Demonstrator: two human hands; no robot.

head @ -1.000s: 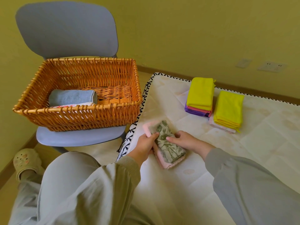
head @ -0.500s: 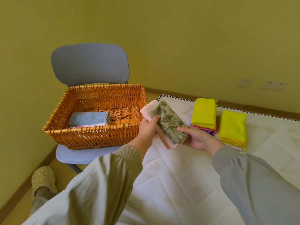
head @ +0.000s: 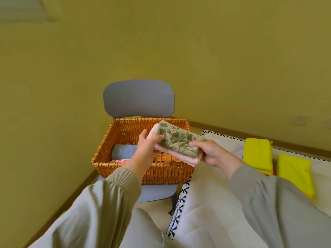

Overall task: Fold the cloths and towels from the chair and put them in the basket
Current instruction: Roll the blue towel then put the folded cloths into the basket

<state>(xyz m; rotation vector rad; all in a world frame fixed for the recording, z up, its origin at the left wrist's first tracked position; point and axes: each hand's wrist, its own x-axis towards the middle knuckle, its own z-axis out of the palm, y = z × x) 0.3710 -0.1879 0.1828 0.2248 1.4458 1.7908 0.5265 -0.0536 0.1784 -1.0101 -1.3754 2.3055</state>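
Note:
A folded towel [head: 176, 139], green leaf print over a pink underside, is held in the air above the right half of the wicker basket [head: 114, 133]. My left hand [head: 147, 146] grips its left end and my right hand [head: 210, 154] grips its right end. The basket stands on the seat of a grey chair [head: 138, 98]. Inside it, at the front left, lies a folded grey-blue towel [head: 123, 151] with a white cloth with red print [head: 120, 160] beside it.
To the right lies a white mat [head: 206, 203] with a black-and-white patterned edge. Two stacks of folded yellow cloths [head: 258, 153] [head: 293, 170] rest on it. A yellow wall stands behind the chair. My grey sleeves and lap fill the foreground.
Both hands lifted the folded towel off the mat and carried it left, over the basket. The view tilted upward, showing more wall.

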